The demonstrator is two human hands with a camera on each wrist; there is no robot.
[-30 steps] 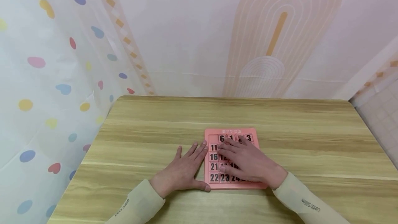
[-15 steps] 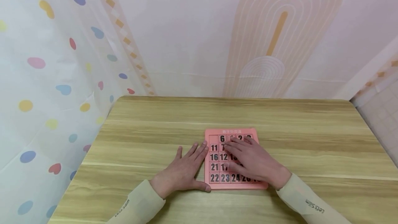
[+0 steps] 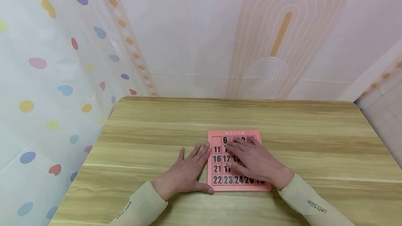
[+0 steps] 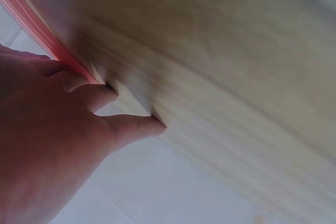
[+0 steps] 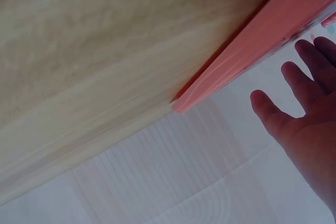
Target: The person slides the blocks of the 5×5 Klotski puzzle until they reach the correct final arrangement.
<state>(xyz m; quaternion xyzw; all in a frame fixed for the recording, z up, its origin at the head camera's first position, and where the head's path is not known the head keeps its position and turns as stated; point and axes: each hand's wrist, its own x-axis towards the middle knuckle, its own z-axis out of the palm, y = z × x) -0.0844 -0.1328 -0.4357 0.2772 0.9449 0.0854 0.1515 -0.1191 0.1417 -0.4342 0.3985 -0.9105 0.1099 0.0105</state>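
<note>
A pink number sliding puzzle (image 3: pixel 209 163) lies on the wooden table, its numbered tiles in a shallow frame. The slot at its top left holds no tile. Beside its left edge rests my left hand (image 3: pixel 185 173), fingers spread and straight, with the thumb by the lower left corner. My right hand (image 3: pixel 257 159) is over the puzzle's right part and hides several tiles. In the right wrist view the fingers (image 5: pixel 268 111) of that hand are extended and stand apart from the puzzle's side (image 5: pixel 252 45). The left wrist view shows the left fingers (image 4: pixel 139 128) reaching the tabletop.
The wooden table (image 3: pixel 163 121) extends around the puzzle on all sides. A patterned cloth (image 3: pixel 194 37) hangs behind its far edge, and a cloth with coloured dots (image 3: pixel 62 121) hangs along the left.
My right hand has shifted a little to the right, uncovering more of the tiles 12, 17 and 24. It hardly moves in the last half second. The left hand stays in place.
</note>
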